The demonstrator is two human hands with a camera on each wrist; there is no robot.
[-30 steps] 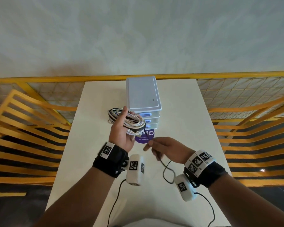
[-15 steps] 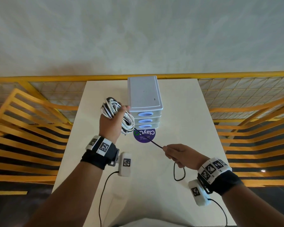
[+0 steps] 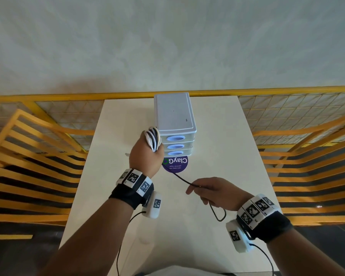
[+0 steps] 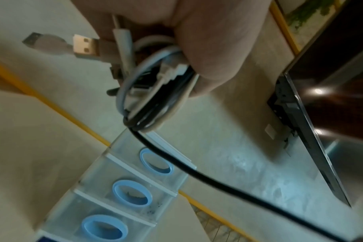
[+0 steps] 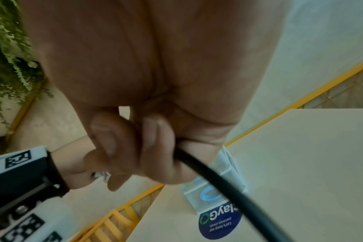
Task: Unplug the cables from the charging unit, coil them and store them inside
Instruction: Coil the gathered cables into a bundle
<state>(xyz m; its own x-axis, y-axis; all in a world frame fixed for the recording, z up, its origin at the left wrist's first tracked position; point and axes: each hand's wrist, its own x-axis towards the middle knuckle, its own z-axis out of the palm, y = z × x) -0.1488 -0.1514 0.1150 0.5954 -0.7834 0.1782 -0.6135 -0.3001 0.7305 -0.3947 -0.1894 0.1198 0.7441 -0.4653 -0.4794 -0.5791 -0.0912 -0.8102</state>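
Observation:
A white three-drawer unit [image 3: 173, 114] with blue oval handles stands at the table's middle back. My left hand [image 3: 145, 154] grips a coiled bundle of white and black cables [image 3: 152, 139] just left of the drawers; in the left wrist view the bundle [image 4: 155, 91] shows loose USB plugs [image 4: 85, 46]. A black cable [image 3: 182, 179] runs from the bundle to my right hand [image 3: 213, 193], which pinches it above the table. In the right wrist view the fingers [image 5: 155, 147] curl round the black cable [image 5: 222, 185]. Its tail loops below the hand.
A round purple sticker [image 3: 175, 164] lies on the cream table [image 3: 217, 156] in front of the drawers. Yellow slatted benches [image 3: 28, 166] flank the table, and a yellow railing [image 3: 287, 90] runs behind it. Thin black wires hang from my wrist cameras.
My left hand has turned and lifted the bundle closer to the drawer unit. My right hand has pulled away to the right, drawing the black cable taut between the hands.

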